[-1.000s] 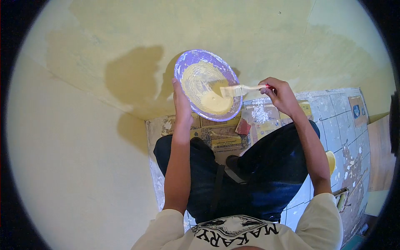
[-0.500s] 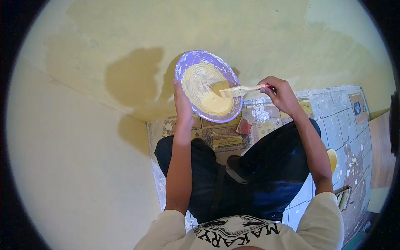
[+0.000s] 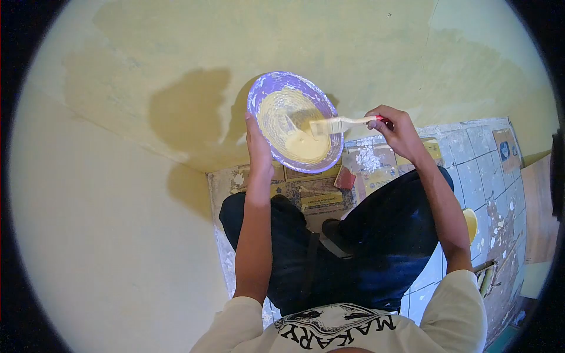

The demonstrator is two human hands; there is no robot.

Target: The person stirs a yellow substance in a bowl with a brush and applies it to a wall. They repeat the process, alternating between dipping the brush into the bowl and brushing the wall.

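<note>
My left hand (image 3: 258, 147) grips the left rim of a purple basket-like bowl (image 3: 262, 88), which is tilted toward me. Cream-yellow paint (image 3: 306, 146) coats its ribbed inside and pools at the lower part. In my right hand (image 3: 397, 130) is a paintbrush (image 3: 347, 122), pinched by its red-ended handle. Its bristles reach over the right rim and hang above the pool, coated in the same paint. Fingers of the left hand behind the bowl are hidden.
A yellowish wall (image 3: 365, 53) stands close in front, with another wall (image 3: 118, 235) at the left. Paint-spattered cardboard (image 3: 323, 202) covers part of the tiled floor (image 3: 465, 170). A red piece (image 3: 345, 177) lies below the bowl. Beside my right arm sits a yellow round object (image 3: 470, 226).
The brush bristles have shifted slightly up and turned within the bowl, blurred by motion. The bowl and my left hand stay in place.
</note>
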